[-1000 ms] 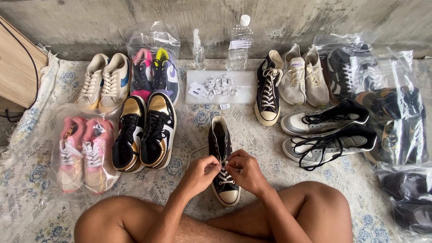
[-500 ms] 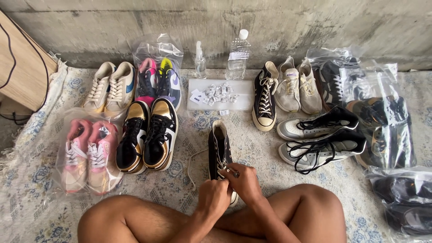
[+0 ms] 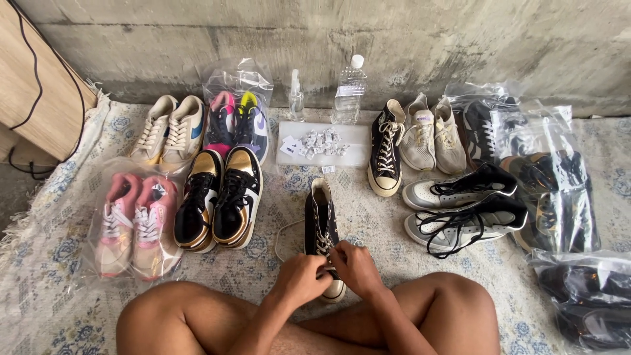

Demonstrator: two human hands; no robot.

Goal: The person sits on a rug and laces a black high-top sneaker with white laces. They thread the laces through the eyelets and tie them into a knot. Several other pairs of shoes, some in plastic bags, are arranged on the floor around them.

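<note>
A black high-top sneaker (image 3: 320, 223) with white laces lies on the patterned mat in front of my crossed legs. My left hand (image 3: 301, 279) and my right hand (image 3: 353, 267) meet over its lower lace rows, fingers pinched on the white lace (image 3: 323, 246). A loose loop of lace (image 3: 284, 235) trails off the shoe to the left. The sneaker's toe is hidden under my hands. Its matching black high-top (image 3: 385, 158) stands farther back to the right.
Black-and-gold sneakers (image 3: 220, 200) and bagged pink shoes (image 3: 131, 223) lie left. Grey-black sneakers (image 3: 463, 210) and several bagged shoes (image 3: 559, 197) lie right. A white tray of small packets (image 3: 355, 152), a spray bottle (image 3: 297, 98) and a water bottle (image 3: 348, 92) stand by the concrete wall.
Both hands have slid down the black sneaker toward me, from the middle lace rows to the lower ones. The view has tilted slightly.
</note>
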